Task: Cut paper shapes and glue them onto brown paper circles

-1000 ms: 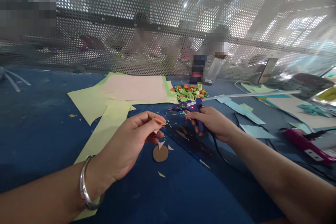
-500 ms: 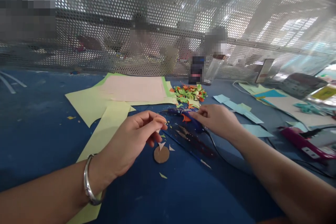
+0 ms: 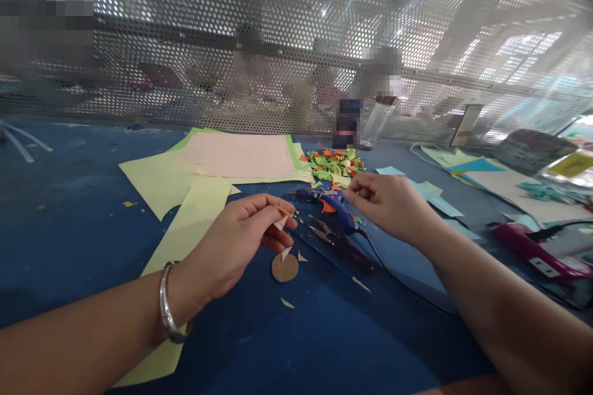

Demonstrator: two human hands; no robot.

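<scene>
My left hand point(image 3: 250, 225) pinches a small piece of pale pink and orange paper point(image 3: 280, 221) between thumb and fingers. Under its fingertips, a round brown cardboard disc point(image 3: 284, 268) lies on the blue table, with a pale paper scrap on its upper edge. My right hand point(image 3: 377, 200) hovers just right of a blue glue gun point(image 3: 340, 213) with an orange trigger, which rests on its side. Its fingers are loosely bent, apart from one another, and nothing shows in them. Thread snips point(image 3: 324, 230) and a thin blue paintbrush point(image 3: 331, 262) lie between the hands.
Pale yellow paper sheets point(image 3: 152, 188) and a pink sheet point(image 3: 245, 154) spread behind my left hand. Curled green and orange scraps point(image 3: 336, 163) are heaped at the back. Light blue strips point(image 3: 438, 200) and a magenta power strip point(image 3: 537, 253) lie right. A perforated metal screen point(image 3: 194, 68) stands behind.
My right hand has come off the glue gun's handle, lifting slightly up and to the right. The gun stays on the table. My left hand keeps the paper piece, turned a little.
</scene>
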